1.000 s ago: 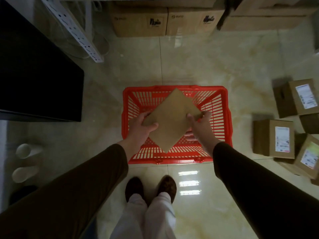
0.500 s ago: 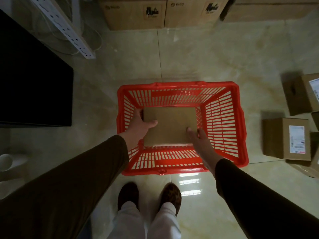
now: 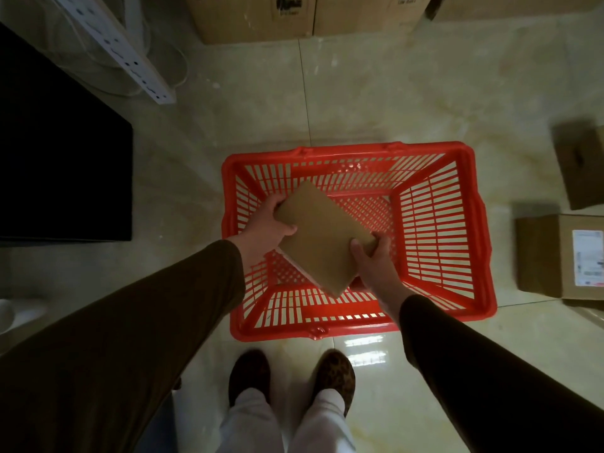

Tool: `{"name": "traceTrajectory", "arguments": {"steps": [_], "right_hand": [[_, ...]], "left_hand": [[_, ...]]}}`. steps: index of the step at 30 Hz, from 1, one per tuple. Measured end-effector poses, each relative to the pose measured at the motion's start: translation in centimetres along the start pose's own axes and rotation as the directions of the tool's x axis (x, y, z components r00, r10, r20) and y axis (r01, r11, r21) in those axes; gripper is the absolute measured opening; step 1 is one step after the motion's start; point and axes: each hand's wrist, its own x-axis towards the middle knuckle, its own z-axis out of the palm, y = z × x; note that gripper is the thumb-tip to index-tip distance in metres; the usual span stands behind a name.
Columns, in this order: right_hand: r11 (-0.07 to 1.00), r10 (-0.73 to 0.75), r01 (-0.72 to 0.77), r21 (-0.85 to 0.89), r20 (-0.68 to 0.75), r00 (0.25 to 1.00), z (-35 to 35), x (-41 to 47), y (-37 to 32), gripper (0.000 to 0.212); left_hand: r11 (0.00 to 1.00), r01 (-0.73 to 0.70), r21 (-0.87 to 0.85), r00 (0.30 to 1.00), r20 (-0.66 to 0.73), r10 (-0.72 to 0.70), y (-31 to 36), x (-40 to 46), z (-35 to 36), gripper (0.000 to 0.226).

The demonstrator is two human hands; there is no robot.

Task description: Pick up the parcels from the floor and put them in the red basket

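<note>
A red plastic basket point(image 3: 438, 223) with slatted walls stands on the tiled floor just past my feet. Inside its left half I hold a flat brown cardboard parcel point(image 3: 322, 237), tilted with one corner toward the near wall. My left hand point(image 3: 269, 223) grips its far left corner and my right hand point(image 3: 372, 259) grips its right edge. Whether the parcel touches the basket bottom I cannot tell. More brown parcels lie on the floor to the right: one with a white label point(image 3: 562, 256) and another point(image 3: 578, 165) behind it.
Large cardboard boxes point(image 3: 258, 18) line the far side. A dark cabinet point(image 3: 62, 152) and a white power strip point(image 3: 127, 57) with cables stand to the left. My shoes point(image 3: 291, 377) are right in front of the basket's near rim.
The parcel has gone down from above the basket into it and has been turned, now lying skewed in the left half. My head has come lower and closer to the basket.
</note>
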Motion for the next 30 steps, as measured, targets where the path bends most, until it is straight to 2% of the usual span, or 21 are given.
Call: {"name": "traceTrajectory", "arguments": {"steps": [2, 6, 8, 11, 17, 23, 27, 30], "right_hand": [[0.998, 0.048, -0.048, 0.034, 0.01, 0.999, 0.4, 0.2, 0.1, 0.041], [0.983, 0.147, -0.15, 0.11, 0.032, 0.989, 1.8, 0.7, 0.5, 0.034], [0.96, 0.209, -0.215, 0.178, 0.05, 0.977, 2.6, 1.1, 0.9, 0.034], [0.92, 0.288, -0.294, 0.258, 0.061, 0.956, 4.1, 1.9, 2.0, 0.041], [0.905, 0.351, -0.356, 0.233, 0.065, 0.934, 6.8, 3.5, 3.1, 0.044], [0.936, 0.297, -0.308, 0.171, 0.09, 0.951, 7.4, 3.8, 2.3, 0.042], [0.967, 0.246, -0.25, 0.057, 0.067, 0.967, 7.4, 4.3, 2.6, 0.045], [0.974, 0.225, -0.224, -0.011, 0.053, 0.973, 6.9, 4.5, 2.9, 0.038]], "left_hand": [[0.998, -0.008, 0.062, 0.998, -0.06, 0.012, -0.1, 0.6, 0.4, 0.071], [0.972, -0.043, 0.231, 0.991, -0.114, 0.071, -0.4, 1.2, 1.4, 0.073], [0.96, -0.072, 0.272, 0.98, -0.162, 0.119, -0.7, 1.5, 1.6, 0.071], [0.955, -0.054, 0.29, 0.977, -0.184, 0.111, -1.4, 2.1, 1.6, 0.068], [0.907, -0.072, 0.416, 0.975, -0.164, 0.153, -1.6, 2.8, 1.6, 0.073], [0.838, -0.06, 0.543, 0.97, -0.165, 0.176, -2.4, 3.5, 1.4, 0.079], [0.793, -0.046, 0.607, 0.963, -0.185, 0.197, -3.1, 4.1, 1.7, 0.083], [0.696, -0.033, 0.717, 0.949, -0.195, 0.246, -3.4, 4.2, 1.7, 0.081]]}}
